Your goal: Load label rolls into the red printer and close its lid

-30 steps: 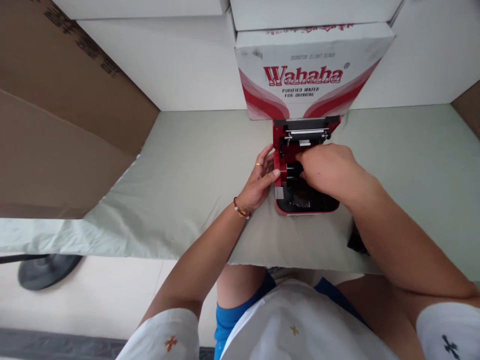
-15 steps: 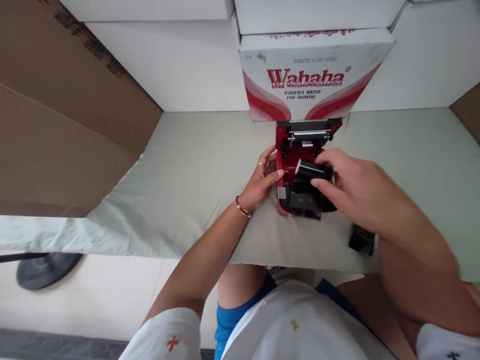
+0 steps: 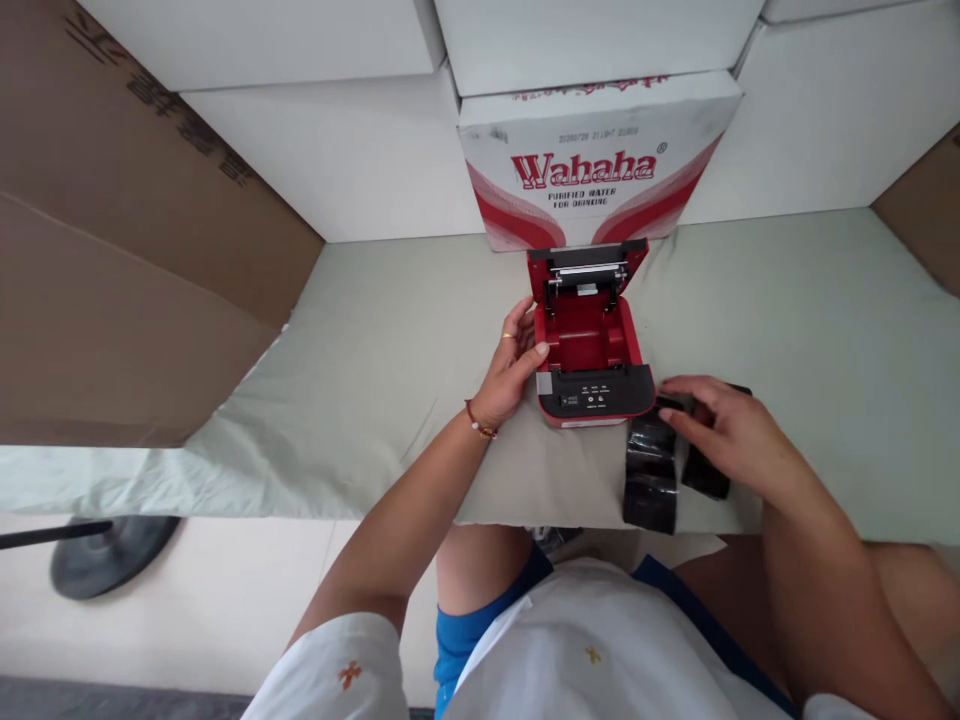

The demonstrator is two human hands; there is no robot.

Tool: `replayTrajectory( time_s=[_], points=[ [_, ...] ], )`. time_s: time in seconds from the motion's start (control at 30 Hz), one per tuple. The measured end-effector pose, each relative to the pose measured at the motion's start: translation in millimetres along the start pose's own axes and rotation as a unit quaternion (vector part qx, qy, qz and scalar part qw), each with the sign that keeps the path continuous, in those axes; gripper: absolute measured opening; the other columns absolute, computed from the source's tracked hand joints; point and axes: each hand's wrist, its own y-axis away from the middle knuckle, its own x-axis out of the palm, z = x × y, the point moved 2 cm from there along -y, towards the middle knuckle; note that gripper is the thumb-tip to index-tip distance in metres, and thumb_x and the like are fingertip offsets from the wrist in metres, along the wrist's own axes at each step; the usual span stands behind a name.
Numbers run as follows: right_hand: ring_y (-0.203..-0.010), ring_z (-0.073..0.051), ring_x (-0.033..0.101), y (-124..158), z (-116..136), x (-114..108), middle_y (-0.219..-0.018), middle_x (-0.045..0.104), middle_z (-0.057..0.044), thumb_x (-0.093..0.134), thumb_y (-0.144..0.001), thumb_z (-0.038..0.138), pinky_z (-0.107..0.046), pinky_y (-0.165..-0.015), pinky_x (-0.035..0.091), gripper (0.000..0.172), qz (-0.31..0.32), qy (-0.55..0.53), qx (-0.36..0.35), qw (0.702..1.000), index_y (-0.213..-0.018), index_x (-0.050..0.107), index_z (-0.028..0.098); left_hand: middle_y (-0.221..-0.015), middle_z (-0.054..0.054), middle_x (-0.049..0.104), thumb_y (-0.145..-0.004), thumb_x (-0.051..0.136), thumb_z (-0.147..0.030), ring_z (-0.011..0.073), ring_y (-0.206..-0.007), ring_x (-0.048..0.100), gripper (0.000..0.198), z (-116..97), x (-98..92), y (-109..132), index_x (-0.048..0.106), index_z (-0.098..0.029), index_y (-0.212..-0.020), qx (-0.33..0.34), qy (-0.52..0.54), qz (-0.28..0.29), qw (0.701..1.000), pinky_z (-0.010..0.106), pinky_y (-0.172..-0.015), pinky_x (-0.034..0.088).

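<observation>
A red and black label printer (image 3: 596, 395) stands on the cloth with its lid (image 3: 589, 265) raised and its red roll bay bare. My left hand (image 3: 514, 365) grips the printer's left side, thumb on the rim and fingers behind. To the right of the printer, my right hand (image 3: 716, 425) is closed on a roll of glossy black labels, mostly hidden under the fingers. From it a black label strip (image 3: 651, 480) hangs down over the cloth. Partly under the same hand lies another black object (image 3: 705, 475), whose kind I cannot make out.
Behind the printer stands a white and red water carton (image 3: 592, 165), against stacked white boxes (image 3: 322, 150). A large brown cardboard box (image 3: 135, 300) fills the left side. The pale green cloth (image 3: 375, 350) covers the table, its front edge close to my lap.
My right hand has lifted the black label roll out of the printer's bay and brought it right and down beside the printer. My left hand keeps its grip on the printer's side.
</observation>
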Motion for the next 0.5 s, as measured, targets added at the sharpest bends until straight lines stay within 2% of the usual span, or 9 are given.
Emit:
replayTrajectory(
  time_s=[0.07, 0.13, 0.23, 0.3, 0.33, 0.4, 0.47, 0.5],
  points=[
    [-0.064, -0.018, 0.061, 0.8, -9.9, -6.7, -0.107, 0.081, -0.008, 0.065, -0.097, 0.052, -0.038, -0.065, 0.053, 0.038, -0.08, 0.018, 0.005, 0.997, -0.118, 0.08, 0.025, -0.168, 0.006, 0.054, -0.099, 0.072, -0.065, 0.0289, -0.159, 0.052, 0.074, -0.9, 1.4, 1.7, 0.045, -0.04, -0.163, 0.003, -0.025, -0.017, 1.0, 0.052, -0.136, 0.038],
    [-0.071, -0.021, 0.065, 1.8, -24.8, -14.9, -0.112, 0.081, -0.009, 0.065, -0.096, 0.05, -0.042, -0.071, 0.055, 0.037, -0.123, 0.057, 0.019, 0.991, -0.118, 0.081, 0.026, -0.168, 0.007, 0.054, -0.102, 0.065, -0.069, 0.0287, -0.16, 0.049, 0.068, -1.5, 2.3, 2.2, 0.048, -0.037, -0.16, -0.002, -0.047, -0.041, 0.998, 0.052, -0.138, 0.035],
    [-0.088, -0.028, 0.073, 2.4, -43.4, -18.1, -0.12, 0.08, -0.011, 0.063, -0.093, 0.047, -0.048, -0.083, 0.058, 0.039, -0.105, 0.123, 0.013, 0.987, -0.12, 0.081, 0.026, -0.165, 0.009, 0.057, -0.103, 0.061, -0.073, 0.029, -0.158, 0.051, 0.064, -2.7, 3.7, 2.3, 0.055, -0.032, -0.152, -0.014, -0.073, -0.068, 0.995, 0.052, -0.138, 0.035],
    [-0.095, -0.032, 0.074, 4.2, -45.5, -18.9, -0.123, 0.08, -0.012, 0.061, -0.093, 0.05, -0.052, -0.087, 0.058, 0.042, -0.105, 0.128, 0.006, 0.986, -0.122, 0.08, 0.027, -0.161, 0.009, 0.059, -0.101, 0.061, -0.075, 0.0289, -0.155, 0.053, 0.065, -3.8, 4.8, 3.0, 0.056, -0.03, -0.148, -0.014, -0.083, -0.083, 0.993, 0.051, -0.136, 0.037],
    [-0.09, -0.032, 0.073, 6.1, -43.2, -21.4, -0.117, 0.08, -0.011, 0.061, -0.093, 0.053, -0.053, -0.083, 0.058, 0.042, -0.112, 0.118, 0.007, 0.987, -0.121, 0.08, 0.028, -0.16, 0.009, 0.059, -0.101, 0.062, -0.076, 0.0286, -0.154, 0.054, 0.065, -4.3, 5.2, 3.7, 0.056, -0.031, -0.147, -0.012, -0.086, -0.095, 0.992, 0.051, -0.136, 0.038],
    [-0.068, -0.03, 0.066, 12.3, -34.2, -32.7, -0.088, 0.075, -0.007, 0.064, -0.091, 0.063, -0.051, -0.068, 0.054, 0.042, -0.1, 0.087, 0.033, 0.991, -0.117, 0.081, 0.035, -0.158, 0.009, 0.058, -0.1, 0.062, -0.077, 0.0277, -0.151, 0.056, 0.065, -4.8, 5.6, 5.4, 0.054, -0.032, -0.146, -0.009, -0.086, -0.13, 0.988, 0.049, -0.131, 0.044],
    [-0.049, -0.028, 0.051, 22.1, -23.3, -52.6, -0.061, 0.058, -0.003, 0.069, -0.088, 0.073, -0.049, -0.051, 0.041, 0.039, -0.064, 0.06, 0.073, 0.993, -0.114, 0.081, 0.047, -0.156, 0.01, 0.055, -0.1, 0.061, -0.078, 0.0274, -0.146, 0.058, 0.063, -5.1, 5.7, 7.3, 0.053, -0.032, -0.143, -0.012, -0.082, -0.171, 0.982, 0.047, -0.121, 0.053],
    [-0.044, -0.027, 0.044, 27.8, -17.7, -64.7, -0.054, 0.05, -0.003, 0.072, -0.086, 0.075, -0.049, -0.046, 0.033, 0.038, -0.052, 0.049, 0.08, 0.994, -0.114, 0.082, 0.052, -0.154, 0.01, 0.055, -0.1, 0.061, -0.078, 0.0273, -0.144, 0.059, 0.061, -5.6, 5.9, 8.3, 0.054, -0.032, -0.141, -0.012, -0.085, -0.189, 0.978, 0.045, -0.115, 0.056]
  ],
)
